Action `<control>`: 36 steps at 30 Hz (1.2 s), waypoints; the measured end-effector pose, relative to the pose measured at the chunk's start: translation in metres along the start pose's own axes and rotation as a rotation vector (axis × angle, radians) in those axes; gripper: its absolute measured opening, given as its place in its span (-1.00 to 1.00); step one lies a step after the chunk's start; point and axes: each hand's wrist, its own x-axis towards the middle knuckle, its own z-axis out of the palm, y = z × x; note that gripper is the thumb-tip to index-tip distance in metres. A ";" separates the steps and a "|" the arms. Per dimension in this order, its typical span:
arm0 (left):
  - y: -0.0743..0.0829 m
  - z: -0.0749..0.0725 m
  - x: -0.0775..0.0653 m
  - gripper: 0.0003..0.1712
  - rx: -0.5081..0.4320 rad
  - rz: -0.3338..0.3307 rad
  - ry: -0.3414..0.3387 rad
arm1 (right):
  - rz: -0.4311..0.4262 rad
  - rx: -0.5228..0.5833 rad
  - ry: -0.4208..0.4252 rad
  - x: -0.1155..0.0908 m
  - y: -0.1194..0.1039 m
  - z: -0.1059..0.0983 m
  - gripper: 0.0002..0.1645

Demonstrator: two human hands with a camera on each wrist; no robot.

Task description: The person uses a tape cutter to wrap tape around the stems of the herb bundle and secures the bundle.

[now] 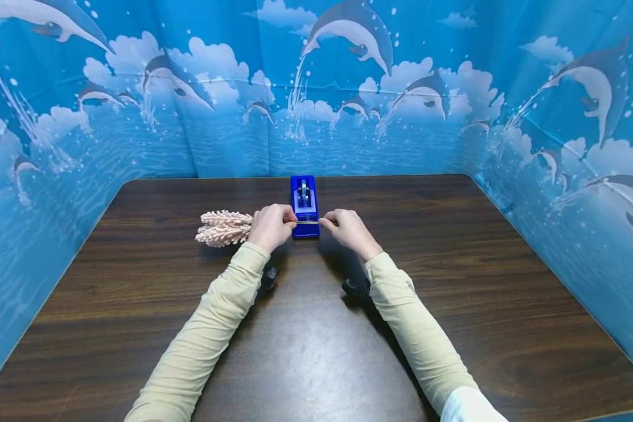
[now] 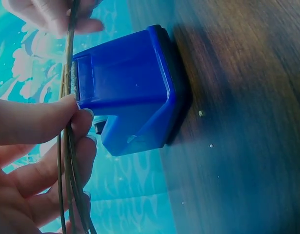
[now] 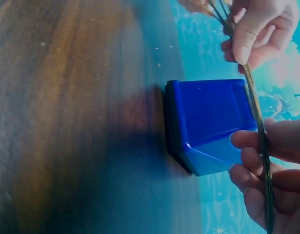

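Observation:
A blue tape dispenser (image 1: pixel 306 230) stands on the table, with a roll of tape (image 1: pixel 303 191) in it. Pale pink dried flowers (image 1: pixel 224 228) lie to its left, on a bundle of thin stems (image 3: pixel 254 100). My left hand (image 1: pixel 271 225) pinches the stems between thumb and forefinger just left of the dispenser. On the other side, my right hand (image 1: pixel 350 231) holds the stem ends between thumb and fingers. The stems run crosswise at the dispenser's near end, close to its cutting edge (image 2: pixel 75 80); whether they touch it, I cannot tell.
The dark wooden table (image 1: pixel 316 351) reaches back to a blue dolphin-print curtain (image 1: pixel 232 140). Dark wrist-worn devices show under the left sleeve (image 1: pixel 227 305) and the right sleeve (image 1: pixel 411 316). Small crumbs (image 2: pixel 211 146) lie on the table beside the dispenser.

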 end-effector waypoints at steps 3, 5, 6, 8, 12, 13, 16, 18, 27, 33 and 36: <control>0.001 -0.001 0.000 -0.93 -0.005 -0.007 -0.016 | -0.010 -0.031 0.022 0.001 0.000 0.002 -0.74; 0.002 -0.001 0.000 -0.86 -0.003 -0.014 -0.042 | -0.014 -0.031 0.047 0.000 -0.001 0.003 -0.77; 0.002 0.000 0.000 -0.80 0.007 -0.022 -0.060 | -0.016 -0.029 0.058 0.000 -0.001 0.003 -0.78; 0.004 0.000 0.001 -0.68 0.034 -0.046 -0.100 | -0.020 -0.028 0.077 0.000 -0.001 0.003 -0.80; 0.003 0.003 0.002 -0.54 0.103 -0.104 -0.155 | -0.021 -0.029 0.085 0.000 -0.002 0.003 -0.81; 0.002 0.004 0.002 -0.55 0.113 -0.115 -0.161 | -0.020 -0.030 0.082 -0.001 -0.003 0.003 -0.82; 0.000 0.006 0.002 -0.61 0.128 -0.128 -0.163 | -0.013 -0.033 0.069 -0.001 -0.003 0.003 -0.82; 0.000 0.007 0.002 -0.66 0.129 -0.122 -0.150 | -0.006 -0.034 0.061 -0.002 -0.004 0.002 -0.82; 0.003 0.004 0.000 -0.82 0.063 -0.103 -0.068 | -0.002 -0.021 0.070 -0.002 -0.003 -0.001 -0.86; 0.002 0.003 -0.001 -0.82 0.030 -0.094 -0.057 | 0.020 -0.039 0.048 -0.002 -0.003 -0.003 -0.86; 0.001 0.002 -0.001 -0.83 0.012 -0.089 -0.057 | 0.006 -0.046 0.027 -0.002 -0.003 -0.004 -0.85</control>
